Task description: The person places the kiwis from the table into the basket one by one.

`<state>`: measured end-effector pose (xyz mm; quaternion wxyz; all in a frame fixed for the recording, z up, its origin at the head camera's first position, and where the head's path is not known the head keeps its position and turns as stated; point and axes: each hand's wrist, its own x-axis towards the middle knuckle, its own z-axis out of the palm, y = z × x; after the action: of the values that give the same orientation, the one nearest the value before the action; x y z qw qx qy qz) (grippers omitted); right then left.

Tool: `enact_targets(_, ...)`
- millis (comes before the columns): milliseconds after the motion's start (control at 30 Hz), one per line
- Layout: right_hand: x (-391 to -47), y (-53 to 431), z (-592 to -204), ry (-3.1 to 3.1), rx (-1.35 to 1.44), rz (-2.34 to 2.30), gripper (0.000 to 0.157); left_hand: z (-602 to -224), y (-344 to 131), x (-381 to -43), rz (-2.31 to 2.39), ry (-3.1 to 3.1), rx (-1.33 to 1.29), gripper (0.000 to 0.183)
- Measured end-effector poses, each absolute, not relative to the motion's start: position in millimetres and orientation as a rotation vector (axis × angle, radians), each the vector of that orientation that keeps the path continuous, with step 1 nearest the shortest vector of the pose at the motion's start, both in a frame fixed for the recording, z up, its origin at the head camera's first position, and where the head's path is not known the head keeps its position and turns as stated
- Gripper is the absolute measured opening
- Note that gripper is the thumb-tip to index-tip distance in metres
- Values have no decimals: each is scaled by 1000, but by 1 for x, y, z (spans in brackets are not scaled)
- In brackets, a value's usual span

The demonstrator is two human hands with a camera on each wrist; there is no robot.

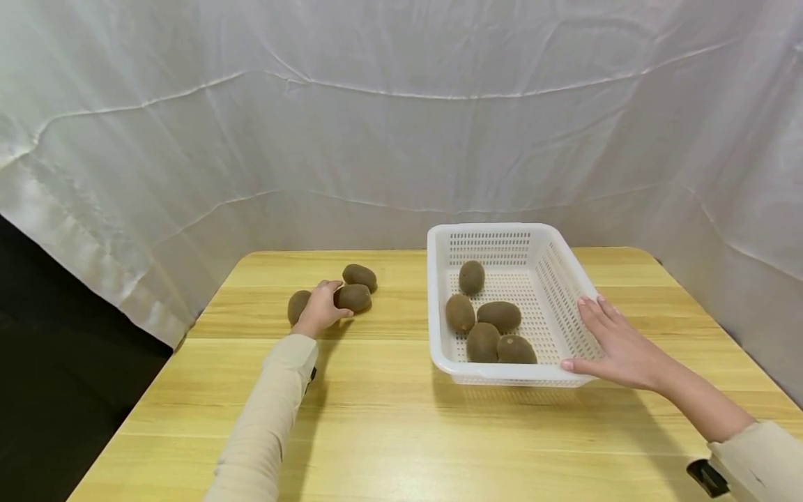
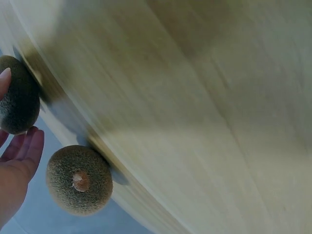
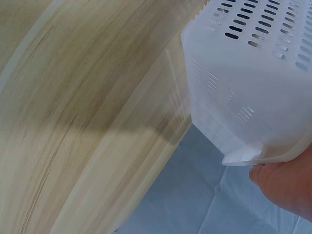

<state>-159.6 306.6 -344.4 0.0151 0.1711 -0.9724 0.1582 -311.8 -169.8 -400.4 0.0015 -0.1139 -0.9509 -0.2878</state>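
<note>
At left, the left hand (image 1: pixel 320 309) pinches a kiwi (image 1: pixel 355 298) near two others (image 1: pixel 360 276); at right, the right hand (image 1: pixel 627 352), spread wide, touches a basket (image 1: pixel 502 372) holding five kiwis (image 1: pixel 499 316).

Left hand (image 1: pixel 321 309): thumb and fingers opposed in a grip; forearm (image 1: pixel 266 411) (sleeved) extends behind it. Right hand (image 1: pixel 621 350): fingers straight, thumb spread.

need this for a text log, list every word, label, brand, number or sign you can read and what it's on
None: no text can be read in any view.
The kiwis, white basket, wooden table, pale cloth and sleeves show no lettering.
The black piece by the right cuff is too small to tell whether it carries any marking.
</note>
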Motion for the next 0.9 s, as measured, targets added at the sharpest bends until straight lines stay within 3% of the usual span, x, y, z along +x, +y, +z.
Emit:
enact_targets(533, -160, 308, -345, -3025, 533, 507, 103, -403, -172, -310, -1057, -2939, -353, 48)
enact_targets(900, -159, 307, -346, -3022, 532, 517, 102, -405, -173, -308, -1224, -2877, -321, 46)
